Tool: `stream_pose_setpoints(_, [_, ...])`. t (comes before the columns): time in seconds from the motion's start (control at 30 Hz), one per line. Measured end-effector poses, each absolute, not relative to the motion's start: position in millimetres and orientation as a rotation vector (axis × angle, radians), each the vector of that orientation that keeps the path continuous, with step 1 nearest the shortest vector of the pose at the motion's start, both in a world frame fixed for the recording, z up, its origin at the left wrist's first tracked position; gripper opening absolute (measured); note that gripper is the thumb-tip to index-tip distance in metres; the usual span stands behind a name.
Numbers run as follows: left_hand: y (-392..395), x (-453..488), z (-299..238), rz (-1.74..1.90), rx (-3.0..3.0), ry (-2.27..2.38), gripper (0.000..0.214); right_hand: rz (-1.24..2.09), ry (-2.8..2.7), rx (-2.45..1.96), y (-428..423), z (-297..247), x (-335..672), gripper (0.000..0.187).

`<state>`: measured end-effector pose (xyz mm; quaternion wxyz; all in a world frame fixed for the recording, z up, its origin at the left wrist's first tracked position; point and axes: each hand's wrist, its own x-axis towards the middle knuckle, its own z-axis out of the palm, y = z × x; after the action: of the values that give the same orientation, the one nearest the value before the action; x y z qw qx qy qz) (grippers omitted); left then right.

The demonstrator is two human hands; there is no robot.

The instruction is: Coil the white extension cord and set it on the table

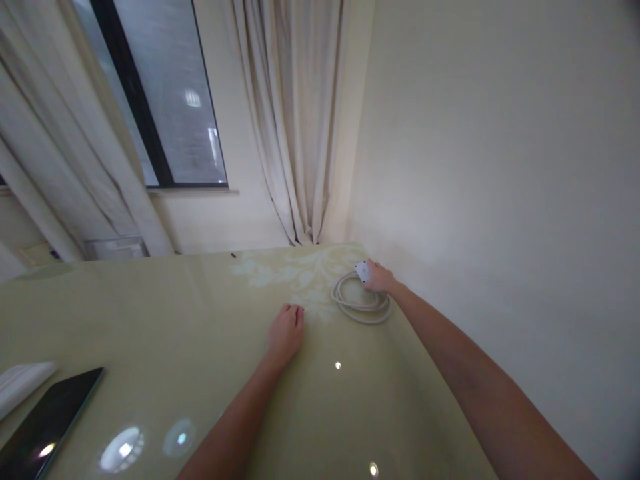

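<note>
My right hand (381, 277) reaches to the far right corner of the glossy yellow-green table (175, 320) and is closed on a small white plug or adapter (363, 271). A coiled white cable (361, 303) lies on the table just below that hand, joined to the white piece. My left hand (285, 331) rests on the tabletop to the left of the coil, with fingers curled under and nothing visible in them.
A dark tablet or phone (47, 427) and a white object (23, 383) lie at the table's near left edge. A plain wall runs along the right. Curtains (295, 120) and a window (165, 93) stand behind the table.
</note>
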<state>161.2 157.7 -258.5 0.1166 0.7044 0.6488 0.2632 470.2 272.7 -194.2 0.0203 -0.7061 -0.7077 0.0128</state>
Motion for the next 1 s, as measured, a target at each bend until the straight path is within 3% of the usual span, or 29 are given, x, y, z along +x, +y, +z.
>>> stream_pose_setpoints(0.1, [159, 160, -260, 0.783, 2.053, 1.884, 0.041, -0.065, -2.031, -2.098, 248, -195, 461, 0.090])
stream_pose_setpoints(0.23, [158, 158, -260, 0.825, 2.055, 1.854, 0.040, -0.150, -1.883, -1.736, 183, -213, 427, 0.045])
stream_pose_setpoints(0.33, [157, 158, -257, 0.891, 2.060, 1.832, 0.037, -0.067, -2.081, -1.409, 134, -233, 390, 0.028])
stream_pose_setpoints(0.53, [132, 155, -257, 1.029, 2.041, 1.763, 0.029, -0.153, -2.691, -0.753, 105, -248, 351, 0.035])
stream_pose_setpoints(0.77, [71, 156, -265, 0.944, 2.238, 1.638, 0.027, 0.100, -2.728, -0.879, 104, -248, 361, 0.032])
stream_pose_setpoints(1.0, [78, 163, -264, 0.769, 2.290, 1.720, 0.029, 0.215, -2.739, -1.015, 99, -246, 369, 0.024])
